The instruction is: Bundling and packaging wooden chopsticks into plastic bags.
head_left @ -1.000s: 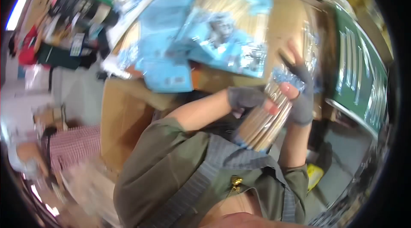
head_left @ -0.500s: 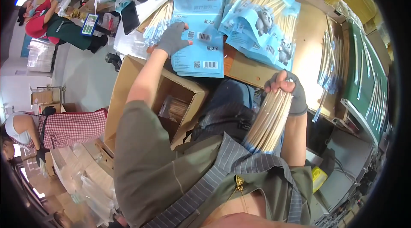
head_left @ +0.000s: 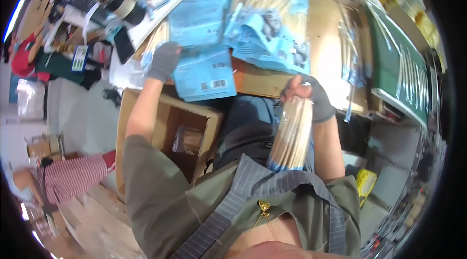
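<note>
Right grip [head_left: 316, 99] holds one stick bundle [head_left: 292, 135] (blue-ended) near one carton [head_left: 208, 136].

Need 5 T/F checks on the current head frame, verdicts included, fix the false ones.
1. The right hand grips a bundle of sticks. True.
2. The left hand has no glove. False: it wears a grey one.
3. The bundle's blue ends point away from the person. False: they point toward the apron.
4. The phone is left of the left hand. True.
5. The open carton is right of the bundle. False: it is left of it.
</note>
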Demonstrator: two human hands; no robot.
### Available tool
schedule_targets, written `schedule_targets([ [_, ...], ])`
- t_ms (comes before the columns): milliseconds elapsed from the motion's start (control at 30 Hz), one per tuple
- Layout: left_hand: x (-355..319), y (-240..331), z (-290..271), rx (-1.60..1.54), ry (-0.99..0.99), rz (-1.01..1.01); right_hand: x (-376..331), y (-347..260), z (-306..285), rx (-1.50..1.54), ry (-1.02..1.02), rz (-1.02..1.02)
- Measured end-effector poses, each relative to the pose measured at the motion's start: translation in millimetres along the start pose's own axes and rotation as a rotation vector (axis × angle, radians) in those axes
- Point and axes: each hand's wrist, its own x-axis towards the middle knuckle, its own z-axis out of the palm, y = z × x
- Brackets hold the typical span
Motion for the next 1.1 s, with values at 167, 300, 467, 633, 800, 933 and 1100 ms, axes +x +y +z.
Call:
schedule_targets([
  [167,67.9,66.1,-59.0,-0.582,0.193,-0.455,-6.9,-12.6,2.5,-0.093,-0.012,0.024],
  [300,76.8,190.8,-85.4,-0.702,0.157,-0.229,2.2,1.8,3.4,0.034,0.026,0.005],
  [467,52.9,290.9,-38.7,-0.685,0.033,-0.057,-6.9,-4.9,-6.7,-0.296,0.129,-0.059],
  [633,96.4,326.3,-31.8,-1.414,0.136,-0.532,-45.4,14.0,-57.5,-0.387,0.266,-0.386],
  [800,140.2,337.7,-29.8,-0.512,0.005,0.153,-98.6,-34.7,-21.8,-0.236,0.270,-0.453],
  [933,132.0,385.1,-71.1,-0.692,-0.141,0.502,-75.4,-15.7,-44.6,-0.349,0.303,-0.322],
  [1100,95.6,378.2,-60.2,-0.607,-0.107,0.736,-74.2,15.2,-76.6,-0.799,0.369,-0.663],
])
